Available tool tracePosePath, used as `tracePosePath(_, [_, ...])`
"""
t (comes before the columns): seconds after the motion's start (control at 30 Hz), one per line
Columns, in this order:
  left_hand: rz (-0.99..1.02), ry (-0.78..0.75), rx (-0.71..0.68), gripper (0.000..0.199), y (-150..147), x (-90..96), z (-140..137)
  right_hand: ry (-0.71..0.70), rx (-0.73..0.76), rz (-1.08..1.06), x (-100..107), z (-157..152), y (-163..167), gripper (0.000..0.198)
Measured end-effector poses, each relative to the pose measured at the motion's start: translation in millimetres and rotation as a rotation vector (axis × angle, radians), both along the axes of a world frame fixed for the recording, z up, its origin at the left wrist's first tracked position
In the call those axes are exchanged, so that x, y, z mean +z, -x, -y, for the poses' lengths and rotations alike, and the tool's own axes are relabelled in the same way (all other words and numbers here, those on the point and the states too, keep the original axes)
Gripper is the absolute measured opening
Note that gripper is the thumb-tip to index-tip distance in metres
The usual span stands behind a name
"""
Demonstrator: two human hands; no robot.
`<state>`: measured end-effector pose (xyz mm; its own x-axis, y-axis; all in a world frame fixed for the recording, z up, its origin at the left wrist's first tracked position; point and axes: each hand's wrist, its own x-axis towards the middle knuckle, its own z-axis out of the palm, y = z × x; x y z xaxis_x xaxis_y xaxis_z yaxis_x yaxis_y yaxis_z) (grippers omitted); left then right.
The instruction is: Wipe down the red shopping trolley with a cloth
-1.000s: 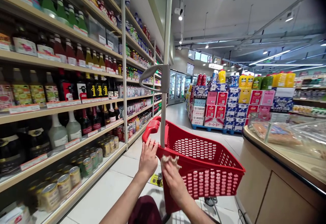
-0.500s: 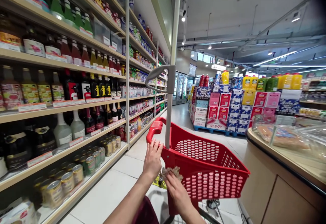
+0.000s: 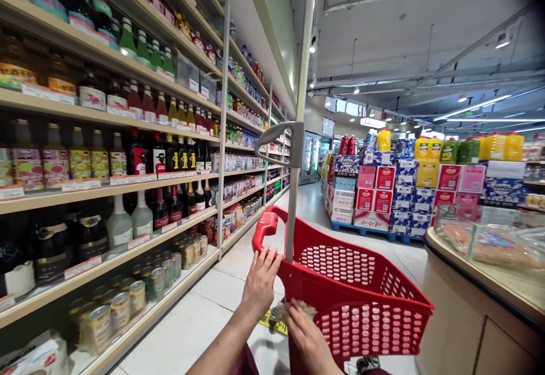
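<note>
A red plastic shopping cart (image 3: 353,284) with a perforated basket stands right in front of me. A grey pole (image 3: 298,79) with a looped grip (image 3: 298,145) rises from its near corner. My left hand (image 3: 260,278) rests over the near red rim, just below the cart's red handle (image 3: 264,224), its fingers curled over the edge. Lower down, my right hand (image 3: 304,329) holds a crumpled beige cloth (image 3: 281,311) flat against the cart's side. The fingers partly cover the cloth.
Shelves (image 3: 187,179) of bottles and cans run along the left. On the right is a curved counter (image 3: 451,290) with clear covers over packed food. Stacked drink boxes (image 3: 374,193) stand on a blue pallet ahead. A yellow floor sign (image 3: 272,324) shows under the cart.
The view has shifted, so the cart, shelves and hands appear slightly lower and further right. Both hands keep their places on the cart, the cloth still under my right hand.
</note>
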<state>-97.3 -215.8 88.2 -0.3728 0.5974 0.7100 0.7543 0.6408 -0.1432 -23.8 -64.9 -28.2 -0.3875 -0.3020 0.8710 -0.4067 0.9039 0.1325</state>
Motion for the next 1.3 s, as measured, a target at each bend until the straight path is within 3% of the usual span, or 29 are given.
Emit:
tracePosePath(0.13, [-0.024,-0.046,-0.023,0.065,-1,-6.2,-7,0.221,-0.056,-0.175,55,-8,4,0.053])
tracePosePath(0.2, [-0.036,-0.069,-0.041,0.063,-2,-6.9,-9,0.205,-0.053,-0.205,70,-12,8,0.052])
tracePosePath(0.27, [-0.040,-0.076,-0.057,0.062,-3,-6.2,-10,0.085,-0.033,-0.150,56,-14,6,0.048])
tracePosePath(0.33, [-0.036,-0.077,-0.060,0.062,-4,-5.4,-10,-0.051,-0.008,-0.068,26,-14,-1,0.043])
tracePosePath(0.4, [-0.034,-0.077,-0.054,0.063,-3,-5.5,-11,-0.091,0.013,-0.025,3,-14,-8,0.040])
tracePosePath(0.43, [-0.037,-0.077,-0.052,0.063,-3,-6.1,-12,-0.062,0.016,-0.026,2,-13,-10,0.039])
tracePosePath(0.5, [-0.045,-0.082,-0.049,0.062,-2,-7.6,-15,0.072,0.006,-0.073,24,-13,-8,0.042])
tracePosePath(0.57, [-0.049,-0.084,-0.044,0.061,-2,-9.0,-18,0.220,-0.017,-0.162,64,-13,-1,0.047])
tracePosePath(0.63, [-0.048,-0.082,-0.038,0.062,-2,-9.1,-21,0.232,-0.011,-0.236,94,-15,6,0.048])
tracePosePath(0.67, [-0.048,-0.078,-0.038,0.062,-2,-8.7,-22,0.187,-0.004,-0.226,98,-15,8,0.048])
tracePosePath(0.73, [-0.047,-0.066,-0.044,0.062,-2,-7.3,-22,0.059,-0.003,-0.139,81,-15,6,0.046])
tracePosePath(0.8, [-0.042,-0.059,-0.046,0.063,-1,-6.1,-21,-0.039,-0.014,-0.040,44,-15,-1,0.043])
tracePosePath(0.87, [-0.035,-0.056,-0.043,0.065,-1,-6.1,-20,-0.063,0.008,-0.001,12,-15,-9,0.039])
tracePosePath(0.93, [-0.035,-0.055,-0.049,0.066,-1,-7.0,-20,0.004,0.018,-0.014,7,-16,-14,0.040])
tracePosePath(1.0, [-0.035,-0.068,-0.063,0.067,-2,-7.6,-21,0.137,0.005,-0.076,34,-17,-14,0.044])
tracePosePath(1.07, [-0.029,-0.118,-0.064,0.070,-4,-6.1,-23,0.258,0.004,-0.182,79,-17,-9,0.049])
tracePosePath(1.13, [-0.022,-0.198,-0.032,0.073,-4,-2.1,-25,0.289,0.013,-0.304,120,-16,1,0.051])
tracePosePath(1.2, [-0.019,-0.255,0.019,0.074,-3,3.1,-26,0.189,-0.005,-0.303,142,-14,11,0.051])
tracePosePath(1.3, [-0.020,-0.217,0.059,0.074,2,9.4,-21,-0.103,-0.047,-0.207,144,-12,23,0.045])
